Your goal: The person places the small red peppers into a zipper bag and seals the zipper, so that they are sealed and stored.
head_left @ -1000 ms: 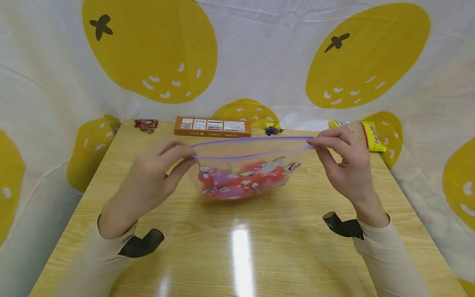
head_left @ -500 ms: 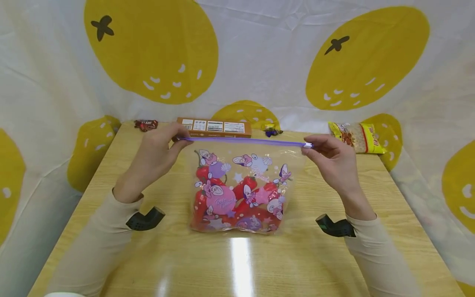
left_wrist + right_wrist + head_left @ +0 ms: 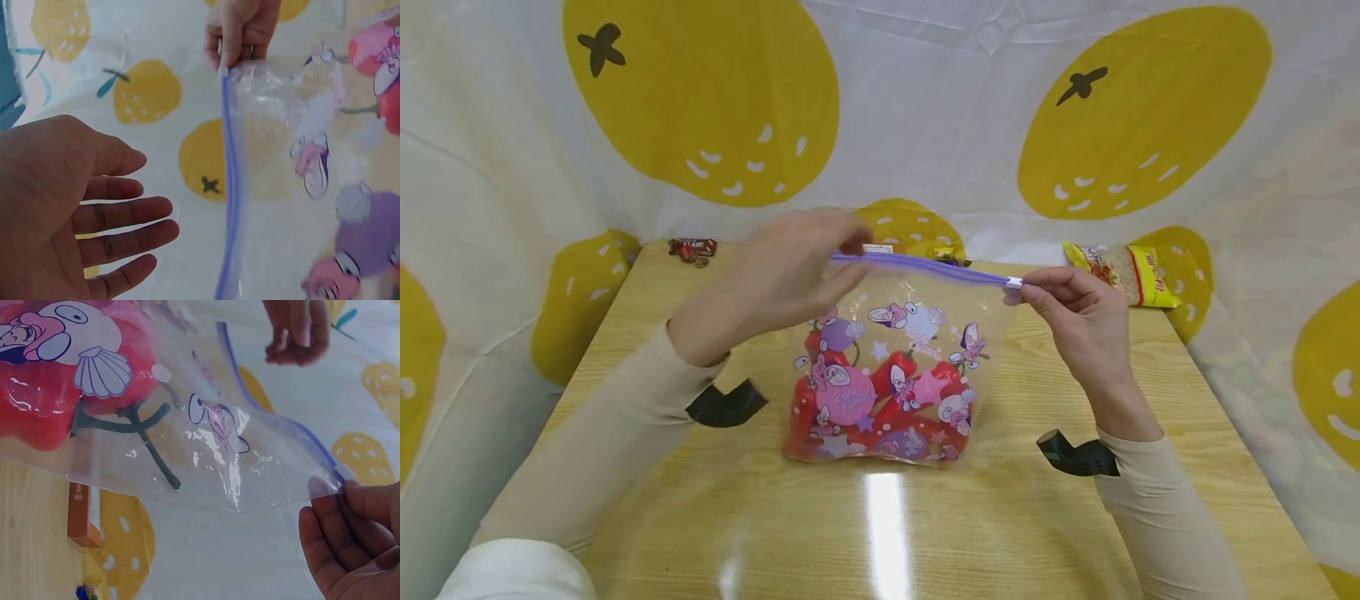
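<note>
A clear zip bag (image 3: 917, 333) printed with pink and purple cartoon shells and stars holds several red peppers (image 3: 37, 412) with green stems. Its purple zip strip (image 3: 231, 187) runs along the top, with a white slider (image 3: 1014, 283) at the right end. My right hand (image 3: 1086, 333) pinches that corner by the slider between thumb and fingers. My left hand (image 3: 775, 267), blurred in the head view, overlaps the bag's upper left part there. In the left wrist view its fingers (image 3: 128, 215) are spread and apart from the strip, holding nothing.
Along the table's back edge lie red-wrapped sweets (image 3: 692, 250), an orange-brown box (image 3: 84, 515) mostly hidden in the head view, small yellow and blue sweets (image 3: 951, 255), and a yellow snack packet (image 3: 1123, 273). Behind hangs a white cloth (image 3: 925, 108) with yellow fruit.
The bag has come down from a tilted pose to face me, its mouth pressed together. My left hand has let go of the left corner and moved right; my right hand keeps its corner.
</note>
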A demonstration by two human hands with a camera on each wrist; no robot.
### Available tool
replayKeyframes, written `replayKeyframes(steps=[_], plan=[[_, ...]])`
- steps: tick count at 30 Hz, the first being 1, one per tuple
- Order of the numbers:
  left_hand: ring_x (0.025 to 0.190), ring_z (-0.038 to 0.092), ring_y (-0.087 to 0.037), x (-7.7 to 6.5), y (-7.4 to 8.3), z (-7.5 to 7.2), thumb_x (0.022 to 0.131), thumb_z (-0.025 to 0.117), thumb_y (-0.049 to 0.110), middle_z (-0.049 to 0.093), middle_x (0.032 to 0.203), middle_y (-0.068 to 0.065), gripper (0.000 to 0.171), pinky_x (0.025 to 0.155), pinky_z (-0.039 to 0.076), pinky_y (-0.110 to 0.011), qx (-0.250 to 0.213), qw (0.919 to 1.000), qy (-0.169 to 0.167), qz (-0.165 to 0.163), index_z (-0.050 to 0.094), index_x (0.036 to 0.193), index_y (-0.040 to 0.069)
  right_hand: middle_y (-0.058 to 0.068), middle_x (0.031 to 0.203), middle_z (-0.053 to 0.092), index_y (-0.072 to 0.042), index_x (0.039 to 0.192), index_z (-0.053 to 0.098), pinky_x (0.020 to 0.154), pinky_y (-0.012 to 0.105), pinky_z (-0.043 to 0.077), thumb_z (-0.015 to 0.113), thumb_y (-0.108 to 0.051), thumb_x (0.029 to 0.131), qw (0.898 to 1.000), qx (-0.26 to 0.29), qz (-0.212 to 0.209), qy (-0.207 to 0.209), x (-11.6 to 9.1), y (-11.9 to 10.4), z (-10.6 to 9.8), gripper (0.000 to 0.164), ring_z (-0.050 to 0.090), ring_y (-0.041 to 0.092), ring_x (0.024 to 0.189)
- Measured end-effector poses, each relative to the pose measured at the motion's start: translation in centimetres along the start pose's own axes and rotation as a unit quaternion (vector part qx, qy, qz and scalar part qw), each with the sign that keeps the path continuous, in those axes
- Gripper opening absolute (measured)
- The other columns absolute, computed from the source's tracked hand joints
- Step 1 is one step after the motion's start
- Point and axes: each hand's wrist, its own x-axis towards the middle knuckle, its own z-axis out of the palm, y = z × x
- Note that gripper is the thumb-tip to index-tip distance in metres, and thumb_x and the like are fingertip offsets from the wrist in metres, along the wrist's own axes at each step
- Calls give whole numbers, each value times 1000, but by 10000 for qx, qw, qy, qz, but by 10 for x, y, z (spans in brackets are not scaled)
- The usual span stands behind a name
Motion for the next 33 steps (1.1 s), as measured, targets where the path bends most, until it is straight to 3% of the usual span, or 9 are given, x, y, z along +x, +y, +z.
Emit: replayKeyframes(steps=[5,8,10,16,23,26,29,33], plan=[[89,57,-15,54,38,19,89,56,38,61,105,0,35,76,45,-32,337,9914,-1131,564,58,113,13,13,79,68,11,94,61,78,28,51,60,4,84,9999,59,95,-22,-3,-2,4,13,66,22,73],[79,55,-13,72,51,33,89,53,43,59,97,1,34,66,43,-28,239,9833,-1648,734,59,107,14,8,80,67,9,94,62,76,24,51,60,3,84,9999,-3,137,-33,-5,-3,9,12,66,17,74],[73,53,-12,78,55,40,90,52,41,59,90,3,29,60,41,-26,117,9809,-1773,793,60,101,15,5,83,67,9,94,62,75,22,50,61,3,84,9999,-25,165,-32,-5,-5,12,12,65,14,76],[69,50,-9,85,58,48,92,50,34,59,80,7,20,60,39,-23,-25,9813,-1683,937,61,92,17,5,85,65,8,92,61,75,22,50,60,2,84,9998,80,172,-1,-6,-9,21,11,64,15,78],[72,50,-10,85,61,47,96,43,33,58,87,7,22,64,41,-22,534,9746,-1951,961,59,97,17,6,84,60,8,92,55,74,20,49,54,1,88,9992,-385,40,-115,-9,-11,27,8,60,15,76],[73,49,-12,85,59,47,97,43,30,56,88,5,21,64,41,-24,541,9730,-2024,966,58,99,15,8,84,58,8,93,53,75,21,48,51,-1,91,9984,-549,26,-124,-10,-12,27,9,59,15,77],[72,48,-13,84,52,45,95,46,29,54,84,3,21,65,41,-26,427,9741,-2018,925,57,98,12,9,81,58,6,92,53,75,21,48,50,-2,92,9990,-429,83,-1,-10,-11,23,8,59,15,76],[71,46,-15,79,37,39,94,49,27,53,79,1,19,66,39,-28,200,9788,-1882,790,57,92,10,9,77,58,3,91,54,74,22,50,52,-3,91,9995,129,231,172,-8,-10,15,6,61,15,72]])
